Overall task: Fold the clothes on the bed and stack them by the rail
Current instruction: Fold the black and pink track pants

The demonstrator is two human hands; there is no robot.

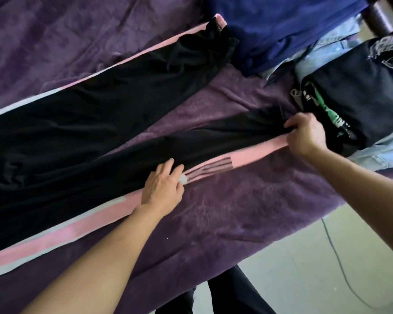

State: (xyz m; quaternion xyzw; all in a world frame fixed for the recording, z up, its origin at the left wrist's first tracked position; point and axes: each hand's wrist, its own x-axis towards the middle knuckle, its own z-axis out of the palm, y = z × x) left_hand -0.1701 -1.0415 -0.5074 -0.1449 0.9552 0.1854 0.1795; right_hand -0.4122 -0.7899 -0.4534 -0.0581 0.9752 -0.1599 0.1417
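- The black track pants lie spread open on the bed's purple blanket. The waist end runs off the frame at 9 o'clock and the two legs fan out toward 1 and 3 o'clock.
- A pink stripe edged in pale grey runs down the outer seam of each leg.
- The far leg ends in a rumpled cuff at about 12 o'clock, touching the navy garment.
- The near leg stretches toward 3 o'clock, pulled fairly taut between the two hands.
- The left hand rests palm down on the near leg near the frame's centre. Its fingers are straight and slightly apart, lying flat on the cloth over the pink stripe.
- The right hand, at 3 o'clock, holds the cuff end of the near leg. Its fingers are curled and clamped on the black fabric and the end of the pink stripe.
- Just beyond the right hand, at 2 o'clock, a folded black printed top sits on a light denim garment.
- A dark wooden rail shows at the 1 o'clock corner, beside the pile.
- Pale floor with a thin cable fills the 5 o'clock corner.
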